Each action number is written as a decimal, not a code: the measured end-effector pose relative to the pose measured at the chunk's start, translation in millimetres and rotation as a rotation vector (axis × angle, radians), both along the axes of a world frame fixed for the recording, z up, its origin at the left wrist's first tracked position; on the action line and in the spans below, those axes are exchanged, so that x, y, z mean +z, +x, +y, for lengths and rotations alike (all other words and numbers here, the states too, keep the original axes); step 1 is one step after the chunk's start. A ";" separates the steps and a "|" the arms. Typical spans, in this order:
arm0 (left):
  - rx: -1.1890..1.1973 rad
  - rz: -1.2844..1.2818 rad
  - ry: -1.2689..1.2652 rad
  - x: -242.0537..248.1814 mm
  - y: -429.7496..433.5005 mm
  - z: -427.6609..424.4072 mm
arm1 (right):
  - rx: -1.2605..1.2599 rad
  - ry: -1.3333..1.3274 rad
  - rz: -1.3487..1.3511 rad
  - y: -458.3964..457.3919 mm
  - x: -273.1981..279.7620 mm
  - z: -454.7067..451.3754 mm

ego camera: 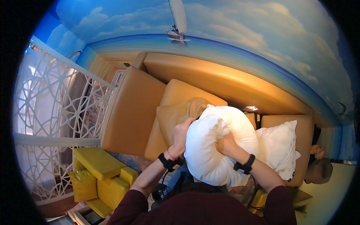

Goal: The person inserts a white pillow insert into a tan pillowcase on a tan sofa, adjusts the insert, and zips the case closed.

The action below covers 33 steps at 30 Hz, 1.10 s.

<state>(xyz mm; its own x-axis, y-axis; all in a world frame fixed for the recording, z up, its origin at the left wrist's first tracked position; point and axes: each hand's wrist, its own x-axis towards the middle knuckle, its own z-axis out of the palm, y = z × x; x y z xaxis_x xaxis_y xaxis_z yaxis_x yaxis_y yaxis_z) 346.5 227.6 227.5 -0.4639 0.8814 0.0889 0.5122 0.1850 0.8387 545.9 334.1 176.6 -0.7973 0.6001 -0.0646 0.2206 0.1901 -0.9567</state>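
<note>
A plump white pillow [242, 123], bent into a rounded fold, is in front of my chest. The fingers of my right hand [228, 144] are pressed into the fold and grip the fabric. My left hand [182, 135] is closed at the pillow's left side, on the edge of a tan leather-look cushion cover [175, 115]. That cover looks slack and creased, lying on the tan sofa seat. The fingertips of my left hand are partly hidden. Where the pillow meets the cover is hard to make out.
A second white pillow [277, 149] rests on the right end of the tan sofa [225, 76]. Yellow armchair [109, 188] stands at lower left, beside a white lattice screen [64, 107]. Behind the sofa is a wall mural [239, 25] of sea and sky.
</note>
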 end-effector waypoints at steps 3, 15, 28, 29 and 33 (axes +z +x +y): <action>-0.039 0.043 0.084 12.2 -4.7 -11.5 | 0.116 0.135 0.084 -42.3 -39.0 -10.1; -0.083 0.088 0.075 35.1 2.4 -94.2 | 0.560 0.332 -0.233 -148.5 -79.3 -9.6; 0.373 -0.106 0.014 49.3 -33.1 -163.9 | 0.329 -0.252 -0.186 -4.7 56.4 106.7; 0.417 -0.129 0.042 52.0 -34.0 -173.2 | 0.133 -0.251 -0.212 18.6 50.7 113.7; 0.658 -0.017 -0.289 71.0 -36.1 -205.3 | 0.174 -0.445 -0.298 42.6 -0.9 90.0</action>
